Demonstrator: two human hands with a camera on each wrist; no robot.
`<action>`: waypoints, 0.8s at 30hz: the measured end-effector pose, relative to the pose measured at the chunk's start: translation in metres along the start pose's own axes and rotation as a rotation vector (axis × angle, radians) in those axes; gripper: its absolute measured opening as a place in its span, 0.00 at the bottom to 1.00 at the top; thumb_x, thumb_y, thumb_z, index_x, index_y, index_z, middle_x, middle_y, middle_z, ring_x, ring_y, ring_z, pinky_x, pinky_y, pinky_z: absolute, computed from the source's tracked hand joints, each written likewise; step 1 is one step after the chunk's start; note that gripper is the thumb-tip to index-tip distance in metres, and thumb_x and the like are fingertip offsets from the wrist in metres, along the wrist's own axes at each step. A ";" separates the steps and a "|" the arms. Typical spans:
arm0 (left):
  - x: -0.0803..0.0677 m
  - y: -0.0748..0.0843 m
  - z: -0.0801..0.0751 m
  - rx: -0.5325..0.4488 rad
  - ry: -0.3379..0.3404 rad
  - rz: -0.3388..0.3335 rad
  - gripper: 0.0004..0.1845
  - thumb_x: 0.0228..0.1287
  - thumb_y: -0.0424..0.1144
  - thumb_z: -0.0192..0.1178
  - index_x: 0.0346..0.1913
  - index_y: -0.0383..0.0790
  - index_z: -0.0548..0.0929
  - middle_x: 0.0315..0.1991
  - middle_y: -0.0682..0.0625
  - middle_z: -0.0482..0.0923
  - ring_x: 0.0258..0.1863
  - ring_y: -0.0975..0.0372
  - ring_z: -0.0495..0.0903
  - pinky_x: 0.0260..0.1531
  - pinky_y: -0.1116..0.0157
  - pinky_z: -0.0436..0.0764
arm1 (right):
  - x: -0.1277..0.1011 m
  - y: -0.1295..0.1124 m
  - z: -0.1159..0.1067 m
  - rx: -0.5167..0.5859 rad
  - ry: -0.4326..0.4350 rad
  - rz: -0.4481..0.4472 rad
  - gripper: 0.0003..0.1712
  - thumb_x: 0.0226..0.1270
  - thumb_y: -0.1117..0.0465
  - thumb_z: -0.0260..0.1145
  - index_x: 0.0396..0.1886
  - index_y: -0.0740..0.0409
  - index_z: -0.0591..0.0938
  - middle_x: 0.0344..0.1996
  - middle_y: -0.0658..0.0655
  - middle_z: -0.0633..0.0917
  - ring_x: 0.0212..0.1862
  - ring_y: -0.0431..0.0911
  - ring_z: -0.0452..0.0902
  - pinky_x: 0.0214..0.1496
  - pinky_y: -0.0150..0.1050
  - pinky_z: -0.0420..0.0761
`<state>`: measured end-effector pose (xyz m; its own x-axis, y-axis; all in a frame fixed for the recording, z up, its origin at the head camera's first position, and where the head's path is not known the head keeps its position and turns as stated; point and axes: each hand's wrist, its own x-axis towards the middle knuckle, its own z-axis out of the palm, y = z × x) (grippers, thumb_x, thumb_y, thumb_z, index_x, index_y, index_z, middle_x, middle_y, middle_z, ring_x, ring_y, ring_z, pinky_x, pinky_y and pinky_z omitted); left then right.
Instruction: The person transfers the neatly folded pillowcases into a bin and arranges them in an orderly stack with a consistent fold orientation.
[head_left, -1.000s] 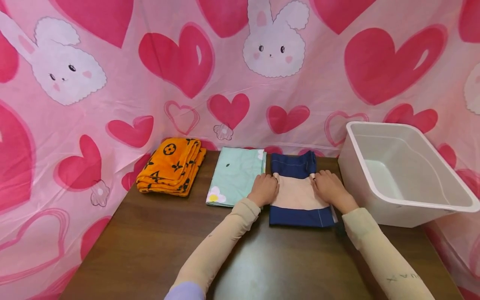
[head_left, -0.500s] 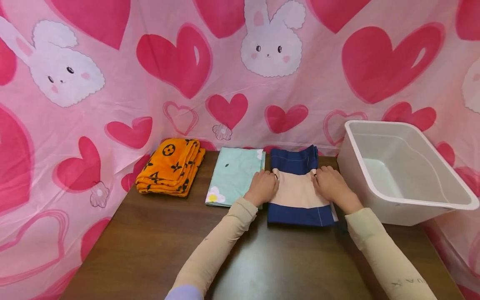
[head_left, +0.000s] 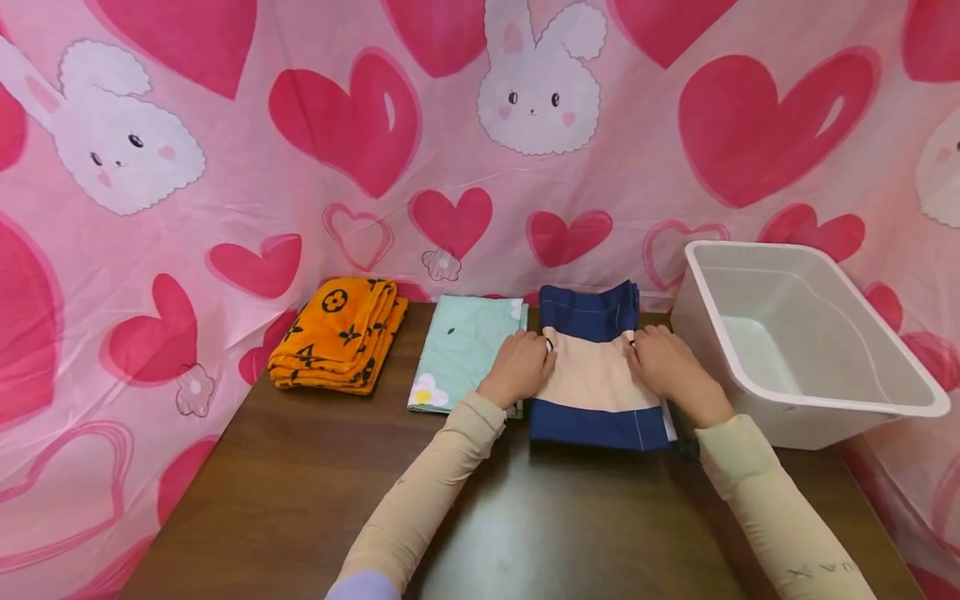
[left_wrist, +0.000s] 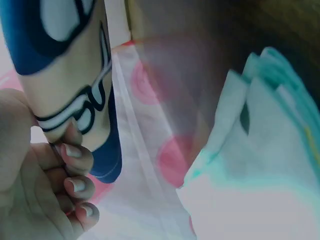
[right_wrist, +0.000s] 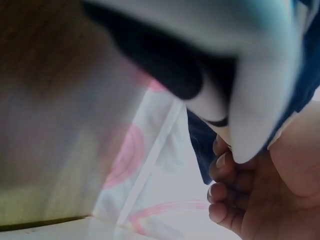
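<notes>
A folded navy-and-beige cloth [head_left: 592,371] is held between both hands in the head view. My left hand [head_left: 519,367] pinches its left side, and my right hand [head_left: 670,367] pinches the right side. From the left wrist view, the fingers [left_wrist: 77,185] curl under the cloth [left_wrist: 65,95], whose underside bears a dark-outlined print. In the right wrist view the hand [right_wrist: 260,200] grips the opposite side, with a blurred fold of the cloth [right_wrist: 265,90] hanging in front. The cloth appears lifted off the table. A ring shows on each hand.
Left of the cloth lies a folded mint-green cloth [head_left: 467,350] with daisies. Farther left is a folded orange blanket [head_left: 333,333] with black motifs. A deep white bin [head_left: 727,358] stands at right on the brown table [head_left: 315,483]. A pink heart-and-bunny curtain [head_left: 442,125] hangs behind.
Both hands have moved slightly up in the head view, away from the body, with the navy-and-beige cloth between them. Its far edge now reaches higher against the curtain. The grip looks the same.
</notes>
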<state>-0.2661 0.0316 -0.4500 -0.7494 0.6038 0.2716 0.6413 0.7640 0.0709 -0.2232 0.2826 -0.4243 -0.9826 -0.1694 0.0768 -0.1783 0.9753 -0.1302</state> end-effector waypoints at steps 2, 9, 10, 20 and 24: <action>0.001 -0.001 -0.002 -0.014 0.014 0.016 0.19 0.79 0.45 0.50 0.36 0.38 0.85 0.32 0.45 0.83 0.34 0.52 0.80 0.38 0.58 0.79 | 0.000 0.000 -0.004 0.011 -0.007 0.000 0.22 0.76 0.57 0.56 0.47 0.76 0.79 0.36 0.68 0.81 0.42 0.61 0.75 0.51 0.57 0.77; 0.001 -0.004 -0.014 -0.016 0.076 0.052 0.18 0.78 0.45 0.52 0.33 0.38 0.85 0.29 0.45 0.81 0.31 0.53 0.79 0.34 0.59 0.78 | -0.001 -0.003 -0.020 0.015 0.021 -0.027 0.22 0.76 0.58 0.56 0.46 0.78 0.79 0.37 0.70 0.81 0.42 0.62 0.76 0.50 0.58 0.77; 0.002 -0.004 -0.015 -0.013 0.084 0.056 0.18 0.78 0.45 0.53 0.33 0.38 0.85 0.28 0.46 0.81 0.31 0.53 0.79 0.33 0.59 0.78 | -0.001 -0.004 -0.022 0.014 0.028 -0.032 0.21 0.75 0.58 0.56 0.45 0.78 0.79 0.37 0.70 0.81 0.43 0.62 0.76 0.50 0.58 0.77; 0.006 -0.004 -0.031 0.035 0.106 0.057 0.19 0.78 0.46 0.52 0.33 0.39 0.83 0.28 0.46 0.80 0.31 0.53 0.78 0.32 0.60 0.76 | -0.001 -0.009 -0.039 -0.001 0.066 -0.060 0.20 0.75 0.59 0.58 0.42 0.77 0.79 0.36 0.71 0.81 0.41 0.63 0.76 0.51 0.59 0.78; 0.007 -0.003 -0.035 0.040 0.124 0.065 0.18 0.78 0.46 0.52 0.34 0.38 0.84 0.29 0.46 0.81 0.31 0.53 0.78 0.32 0.59 0.77 | -0.001 -0.009 -0.044 -0.009 0.099 -0.080 0.19 0.74 0.59 0.58 0.39 0.77 0.79 0.34 0.71 0.81 0.41 0.64 0.77 0.50 0.59 0.78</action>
<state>-0.2678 0.0252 -0.4150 -0.6790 0.6214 0.3909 0.6787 0.7344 0.0115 -0.2180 0.2803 -0.3796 -0.9552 -0.2322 0.1835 -0.2548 0.9606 -0.1106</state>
